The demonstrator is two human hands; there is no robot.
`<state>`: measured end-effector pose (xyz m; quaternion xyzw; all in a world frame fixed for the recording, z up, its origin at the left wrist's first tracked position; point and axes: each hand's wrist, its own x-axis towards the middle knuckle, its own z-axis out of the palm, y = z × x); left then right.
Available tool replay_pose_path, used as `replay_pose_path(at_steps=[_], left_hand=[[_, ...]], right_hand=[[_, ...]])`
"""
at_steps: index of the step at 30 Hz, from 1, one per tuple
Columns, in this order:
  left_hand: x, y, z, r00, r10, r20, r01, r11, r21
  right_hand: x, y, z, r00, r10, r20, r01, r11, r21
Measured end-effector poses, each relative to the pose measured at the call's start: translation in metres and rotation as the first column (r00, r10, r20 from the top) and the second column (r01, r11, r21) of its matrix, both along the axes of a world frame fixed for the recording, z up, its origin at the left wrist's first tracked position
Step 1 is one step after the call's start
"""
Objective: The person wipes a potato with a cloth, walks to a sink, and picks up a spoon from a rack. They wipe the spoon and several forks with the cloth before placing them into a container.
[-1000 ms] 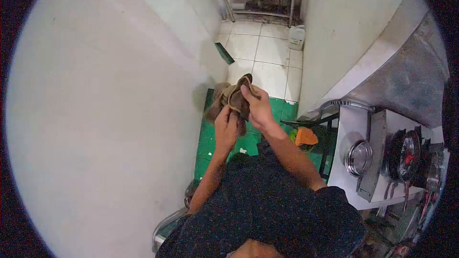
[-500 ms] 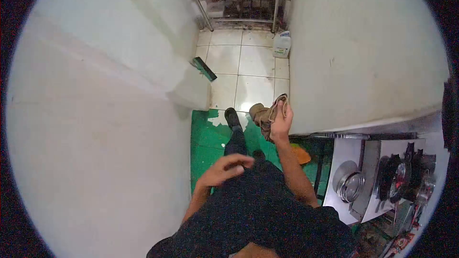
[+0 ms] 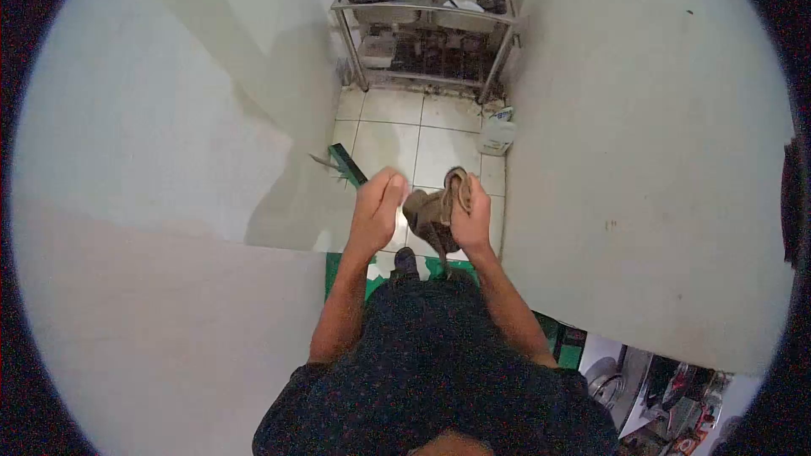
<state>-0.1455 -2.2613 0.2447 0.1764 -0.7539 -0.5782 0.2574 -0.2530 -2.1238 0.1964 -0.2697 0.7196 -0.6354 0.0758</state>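
Note:
My right hand (image 3: 473,213) grips a bunched brown cloth (image 3: 428,218), its thumb and fingers closed on the pale-edged upper part. The rest of the cloth hangs down to the left of that hand, above the tiled floor. My left hand (image 3: 377,207) is raised beside the cloth with a small gap between them. Its fingers are curled in, slightly blurred, and I see nothing in them.
A metal double sink (image 3: 427,8) on legs stands ahead, with dishes in it. A white jug (image 3: 498,133) sits by the right wall. A green broom head (image 3: 347,164) rests near the left wall. Metal cookware (image 3: 606,387) is low on the right.
I have moved forward, so the sink appears larger and lower. My left hand has risen and its fingers have closed. The cloth stays in my right hand, now nearer the left hand.

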Motion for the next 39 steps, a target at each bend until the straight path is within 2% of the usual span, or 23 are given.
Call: replay_pose_path(at_steps=[3,7,10,12,13,14,17,18,21,24,27,28,31,32,35,36,38,39], left_hand=[[-0.041,-0.027,0.014,0.983,0.13,-0.13,-0.136,0.99,-0.031],[-0.103,-0.068,0.016,0.999,0.017,0.028,-0.014,0.992,-0.125],[-0.159,-0.102,0.002,0.997,-0.02,0.073,0.03,0.989,-0.144],[-0.187,-0.122,-0.001,0.995,0.003,0.102,0.007,0.995,-0.099],[-0.203,-0.128,-0.001,0.992,0.021,0.126,-0.011,0.997,-0.078],[-0.224,-0.14,-0.001,0.997,0.046,0.068,-0.039,0.995,-0.095],[-0.28,-0.167,0.007,0.969,0.24,-0.06,-0.241,0.97,-0.01],[-0.295,-0.178,0.017,0.958,0.285,-0.022,-0.285,0.953,-0.101],[-0.328,-0.182,0.028,0.937,0.349,0.006,-0.346,0.932,-0.107],[-0.37,-0.192,0.023,0.933,0.225,0.28,-0.229,0.973,-0.019],[-0.391,-0.196,-0.007,0.989,0.022,0.148,-0.059,0.966,0.251],[-0.396,-0.196,-0.009,0.997,0.03,0.069,-0.054,0.92,0.388],[-0.411,-0.213,-0.001,0.997,-0.018,0.081,-0.028,0.844,0.536],[-0.417,-0.225,-0.013,0.995,-0.019,0.093,-0.037,0.823,0.567],[-0.428,-0.249,-0.03,0.998,0.048,0.036,-0.06,0.822,0.566],[-0.438,-0.259,-0.034,0.996,0.094,0.006,-0.085,0.871,0.484],[-0.484,-0.292,-0.027,0.993,0.119,0.01,-0.105,0.831,0.546],[-0.494,-0.305,-0.023,0.991,0.133,0.013,-0.116,0.808,0.577]], right_hand=[[-0.025,-0.041,0.003,0.982,0.185,0.032,-0.185,0.983,-0.018],[-0.079,-0.082,0.016,0.975,0.221,0.033,-0.223,0.973,0.068],[-0.132,-0.11,0.018,0.958,0.244,0.15,-0.265,0.954,0.14],[-0.169,-0.132,0.009,0.94,0.301,0.16,-0.314,0.948,0.06],[-0.188,-0.14,0.006,0.926,0.336,0.171,-0.344,0.939,0.015],[-0.209,-0.149,0.008,0.909,0.366,0.199,-0.374,0.927,0.001],[-0.266,-0.172,0.006,0.89,0.457,0.011,-0.455,0.883,0.113],[-0.281,-0.176,0.018,0.871,0.464,0.159,-0.486,0.861,0.148],[-0.309,-0.187,0.006,0.889,0.442,0.117,-0.448,0.894,0.027],[-0.347,-0.215,0.0,0.951,0.31,-0.017,-0.306,0.946,0.103],[-0.365,-0.237,0.005,0.977,0.197,-0.085,-0.199,0.98,-0.019],[-0.366,-0.241,-0.002,0.977,0.213,-0.009,-0.212,0.977,0.034],[-0.378,-0.25,0.008,0.976,0.2,-0.083,-0.194,0.978,0.078],[-0.384,-0.253,0.02,0.969,0.238,0.068,-0.243,0.966,0.084],[-0.393,-0.264,0.023,0.958,0.284,0.027,-0.283,0.932,0.225],[-0.399,-0.267,0.014,0.957,0.289,-0.009,-0.279,0.931,0.236],[-0.44,-0.281,-0.008,0.953,0.287,-0.098,-0.253,0.932,0.261],[-0.45,-0.285,-0.001,0.978,0.199,-0.06,-0.178,0.952,0.249]])
